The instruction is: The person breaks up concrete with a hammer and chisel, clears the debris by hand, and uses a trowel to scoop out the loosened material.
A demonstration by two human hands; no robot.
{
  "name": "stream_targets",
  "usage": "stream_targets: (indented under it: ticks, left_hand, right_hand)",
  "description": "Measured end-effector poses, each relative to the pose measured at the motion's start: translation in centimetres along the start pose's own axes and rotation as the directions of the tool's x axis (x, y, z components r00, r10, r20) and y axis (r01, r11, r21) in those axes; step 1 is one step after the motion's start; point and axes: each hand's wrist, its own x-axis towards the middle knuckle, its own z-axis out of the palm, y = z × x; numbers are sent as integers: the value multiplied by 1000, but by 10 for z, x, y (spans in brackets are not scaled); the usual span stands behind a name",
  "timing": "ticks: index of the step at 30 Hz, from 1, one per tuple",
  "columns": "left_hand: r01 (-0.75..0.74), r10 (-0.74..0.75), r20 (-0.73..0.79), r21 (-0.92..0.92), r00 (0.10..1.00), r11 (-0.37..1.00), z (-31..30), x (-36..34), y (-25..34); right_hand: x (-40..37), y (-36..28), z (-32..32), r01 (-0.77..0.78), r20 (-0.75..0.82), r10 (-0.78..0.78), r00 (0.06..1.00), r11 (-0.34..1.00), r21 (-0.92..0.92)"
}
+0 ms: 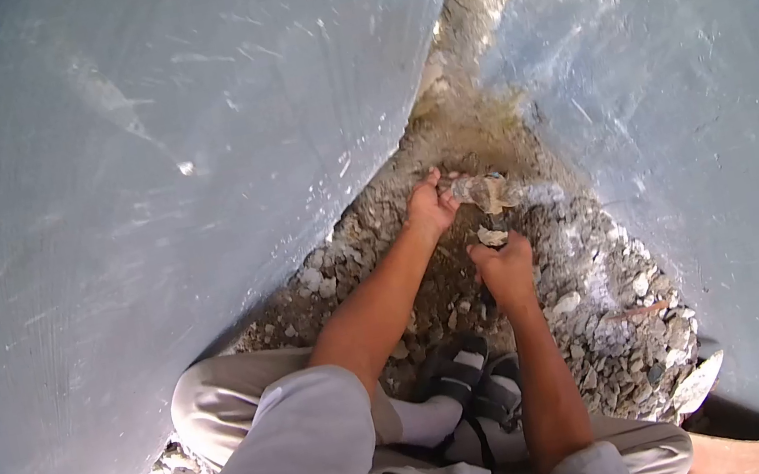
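Observation:
My left hand is closed around the left end of a dusty, pipe-like piece, which lies sideways with a tan lump at its middle. Just below it, my right hand makes a fist around a dark handle, mostly hidden by the fingers; I cannot tell what tool it belongs to. A pale chunk shows right above the right fist. Both hands are low over a dug-out patch of brown soil.
A large grey wall rises on the left and another grey wall on the right, meeting in a narrow earthen gap. Broken rubble covers the ground around my sandalled feet. A reddish strip lies on the stones at right.

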Motion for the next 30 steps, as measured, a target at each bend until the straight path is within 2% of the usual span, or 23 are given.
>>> stream_targets:
  ticks: [2, 5, 6, 7, 9, 10, 11, 12, 13, 14, 15, 16, 17, 19, 20, 21, 23, 24, 25, 27, 28, 29, 30]
  left_hand:
    - [-16, 16, 0, 44, 1000, 999, 5, -4, 9]
    - [3, -1, 25, -72, 1000, 997, 11, -8, 13]
    - [-2, 3, 15, -73, 1000, 997, 11, -9, 13]
    - [3, -1, 23, -81, 1000, 997, 10, -7, 12]
    - [14, -9, 44, -98, 999, 995, 9, -4, 11]
    - [13, -10, 32, -109, 999, 994, 7, -5, 12]
    - [13, -10, 25, -119, 1000, 993, 8, -7, 12]
    - [14, -11, 21, -129, 1000, 991, 11, -8, 10]
    - [35, -31, 49, -100, 998, 994, 0, 4, 1]
    - [56, -51, 77, -70, 996, 996, -21, 29, -9]
    - [61, -56, 118, -34, 991, 998, -24, 47, -6]
    - [-9, 9, 9, 11, 1000, 1000, 2, 6, 0]
    - [1, 1, 35, -35, 999, 999, -2, 1, -2]
    - [10, 3, 108, -113, 994, 994, 1, 3, 3]
    - [14, -3, 90, -127, 996, 992, 4, 2, 4]
    - [17, -8, 70, -137, 998, 990, 9, -1, 8]
    - [22, -16, 44, -143, 999, 990, 10, -6, 12]
    - [25, -19, 44, -138, 999, 990, 10, -5, 12]
    - [30, -24, 43, -135, 999, 990, 9, -4, 11]
    - [35, -28, 50, -150, 998, 988, 6, -3, 11]
    - [40, -32, 54, -155, 998, 987, 4, 0, 11]
    - [48, -39, 63, -156, 997, 987, 5, 3, 9]
    - [36, -31, 44, -127, 999, 991, -4, 3, -4]
  right_hand:
    - [-13, -35, -2, -93, -26, 98, 995, 981, 169]
    - [-29, -99, -19, 250, -218, -203, 955, 945, 212]
    - [-32, -112, -27, 378, -292, -306, 906, 897, 230]
    - [-32, -129, -33, 545, -344, -475, 810, 826, 144]
    - [-23, -134, -35, 740, -425, -675, 603, 673, -20]
    - [-21, -123, -25, 664, -529, -572, 627, 748, -22]
    - [-9, -73, -15, 590, -457, -562, 690, 802, -94]
    - [2, -34, -10, 439, -247, -502, 829, 857, -271]
    - [14, 4, -5, 349, -20, -409, 912, 801, -487]
    - [20, 2, 1, 108, 34, -103, 994, 933, -342]
    - [20, -11, 6, 64, 16, -62, 998, 977, -205]
    - [12, -30, 7, 14, 20, -12, 1000, 997, -70]
    - [-3, -46, 2, -61, 29, 59, 998, 996, 62]
    - [-18, -92, -15, 78, -50, -71, 996, 987, 142]
    - [-25, -119, -25, 169, -110, -153, 982, 973, 155]
    - [-28, -132, -41, 425, -175, -397, 901, 888, 175]
    - [-39, -186, -55, 634, -322, -644, 694, 759, -150]
    - [-32, -196, -57, 772, -361, -816, 452, 561, -299]
    - [-29, -194, -53, 790, -476, -758, 447, 583, -188]
    - [-18, -152, -29, 676, -595, -617, 515, 719, -162]
    - [-9, -79, -22, 489, -351, -491, 797, 866, -101]
    - [1, -8, -15, 275, -54, -289, 956, 942, -191]
    - [12, -6, 2, 5, 55, 5, 998, 985, -175]
